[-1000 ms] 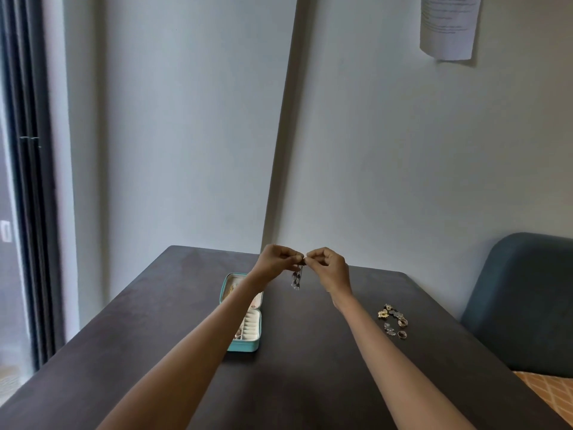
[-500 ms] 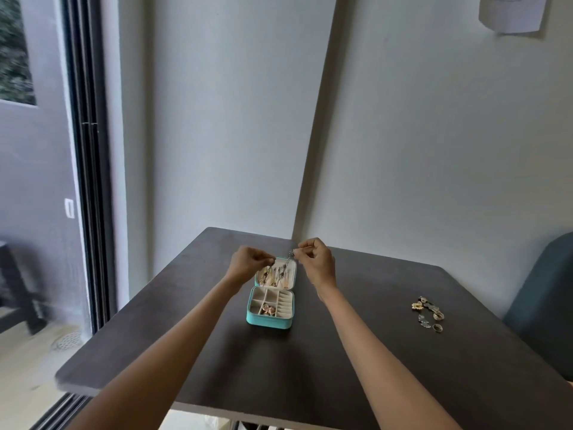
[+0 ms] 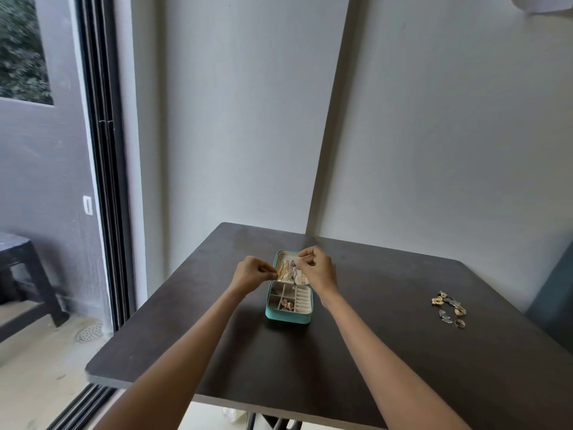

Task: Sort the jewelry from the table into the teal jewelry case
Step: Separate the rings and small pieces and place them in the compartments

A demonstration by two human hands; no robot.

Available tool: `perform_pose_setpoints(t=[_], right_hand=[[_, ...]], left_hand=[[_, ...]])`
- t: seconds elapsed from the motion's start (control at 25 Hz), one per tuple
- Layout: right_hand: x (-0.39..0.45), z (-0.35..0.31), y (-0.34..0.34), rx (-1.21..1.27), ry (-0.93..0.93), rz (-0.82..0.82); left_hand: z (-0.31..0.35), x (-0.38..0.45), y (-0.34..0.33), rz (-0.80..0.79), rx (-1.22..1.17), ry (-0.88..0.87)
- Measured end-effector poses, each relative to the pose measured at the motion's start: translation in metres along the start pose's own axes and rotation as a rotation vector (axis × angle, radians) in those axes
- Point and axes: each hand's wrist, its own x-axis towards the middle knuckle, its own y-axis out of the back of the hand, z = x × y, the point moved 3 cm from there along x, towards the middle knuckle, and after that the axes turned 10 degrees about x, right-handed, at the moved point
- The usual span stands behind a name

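The teal jewelry case [image 3: 286, 318] lies open on the dark table [image 3: 387, 352], with cream compartments in its base and several gold and silver pieces on its lid panel. A rose-gold piece [image 3: 289, 305] sits in a front compartment. My left hand [image 3: 251, 273] pinches something tiny at the lid's left edge; what it is cannot be made out. My right hand [image 3: 317, 268] is over the lid's right side, pinching a silver dangling earring [image 3: 293, 265]. A small pile of loose jewelry [image 3: 449, 309] lies on the table to the right.
The table stands against a pale wall. A teal chair [image 3: 555, 293] is at the right edge. On the left, a sliding glass door frame [image 3: 105, 181] opens onto a balcony with a dark stool [image 3: 21, 271].
The view swung left and the case now sits in the middle. Both hands came down from above the table to the case's lid, carrying the silver earring with them.
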Motion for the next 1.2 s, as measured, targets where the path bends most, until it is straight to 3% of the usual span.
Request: perform_pose_setpoints(t=[0.16, 0.36, 0.76, 1.04, 1.2], right_hand=[[-0.003, -0.004, -0.011, -0.032, -0.029, 0.025], [-0.003, -0.003, -0.024, -0.097, -0.156, 0.056], [-0.004, 0.006, -0.034, -0.39, -0.207, -0.125], [-0.01, 0.017, -0.032, -0.429, -0.235, -0.157], [-0.008, 0.026, -0.029, -0.301, -0.266, -0.146]], left_hand=[[-0.001, 0.004, -0.005, -0.075, 0.124, -0.013], [-0.001, 0.002, -0.003, -0.071, 0.04, 0.056], [0.002, 0.0, -0.011, -0.08, 0.248, 0.079], [-0.007, 0.002, -0.018, -0.106, 0.413, 0.086], [-0.008, 0.002, -0.02, -0.092, 0.418, 0.094]])
